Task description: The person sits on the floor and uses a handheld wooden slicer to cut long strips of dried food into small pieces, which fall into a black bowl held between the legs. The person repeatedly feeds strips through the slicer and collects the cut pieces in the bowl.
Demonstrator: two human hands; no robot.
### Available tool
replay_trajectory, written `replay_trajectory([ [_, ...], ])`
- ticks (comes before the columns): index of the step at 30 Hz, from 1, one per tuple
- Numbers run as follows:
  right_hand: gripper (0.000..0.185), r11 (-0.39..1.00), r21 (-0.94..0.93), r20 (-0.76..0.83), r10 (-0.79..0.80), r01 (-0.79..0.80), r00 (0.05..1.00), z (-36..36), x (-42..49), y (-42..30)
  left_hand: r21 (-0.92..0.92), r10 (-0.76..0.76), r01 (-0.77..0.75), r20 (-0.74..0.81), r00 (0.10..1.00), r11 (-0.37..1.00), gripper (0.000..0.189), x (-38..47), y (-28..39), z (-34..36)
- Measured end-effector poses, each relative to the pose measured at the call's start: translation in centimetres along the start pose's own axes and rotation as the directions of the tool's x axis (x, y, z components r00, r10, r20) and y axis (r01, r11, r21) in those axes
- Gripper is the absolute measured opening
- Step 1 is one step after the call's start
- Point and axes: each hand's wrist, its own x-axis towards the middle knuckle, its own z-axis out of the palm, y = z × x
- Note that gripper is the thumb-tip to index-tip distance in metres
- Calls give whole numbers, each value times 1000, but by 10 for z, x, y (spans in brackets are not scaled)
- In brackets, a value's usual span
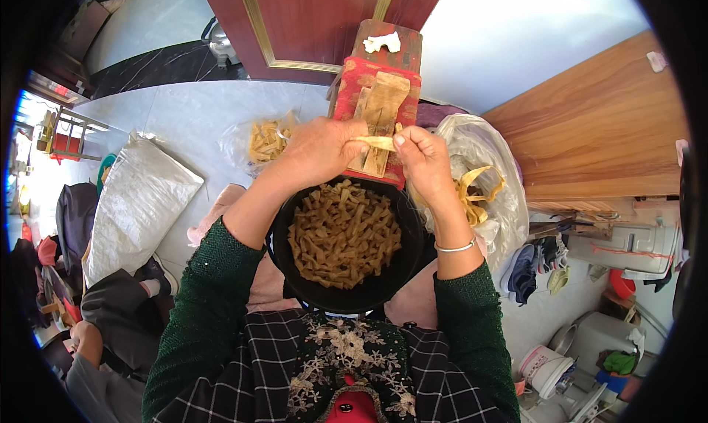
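Note:
Between my left hand (329, 148) and my right hand (425, 157) runs a short yellowish-tan strip (376, 142), pinched at each end by fingers and thumb. It lies over a worn wooden block (390, 99), which rests on a red patterned cloth (349, 85) on a wooden bench. Directly below my hands is a black round container (343, 304) holding many brown, short folded pieces (343, 235). Beside my right wrist, long yellow strips (475, 202) lie in a plastic-lined container (511, 163). A crumpled white item (381, 42) sits at the bench's far end.
A clear plastic bag (235, 141) of short yellow pieces is left of the bench. A white woven sack (141, 202) lies further left, near another seated person (119, 312). Shoes (520, 273) and buckets (545, 370) stand at the right. A red door (315, 19) is behind the bench.

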Motion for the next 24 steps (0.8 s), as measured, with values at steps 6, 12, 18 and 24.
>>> replay_trajectory([
  [6, 21, 970, -241, -63, -36, 20, 997, 14, 24, 19, 30, -74, 78, -121, 990, 996, 18, 18, -16, 8],
  [12, 28, 863, -504, -60, -62, 24, 996, 1, 17, 38, 223, -106, 104, -1, 994, 969, 27, -1, -15, 7],
  [18, 25, 498, 608, 526, 331, -619, 783, 27, -21, -8, -61, 25, -26, -26, 999, 998, 53, -34, 13, 33],
  [24, 27, 936, 337, 298, -5, -100, 955, 37, -38, -22, -980, -171, 10, -24, 985, 197, 45, -28, 35, 26],
])
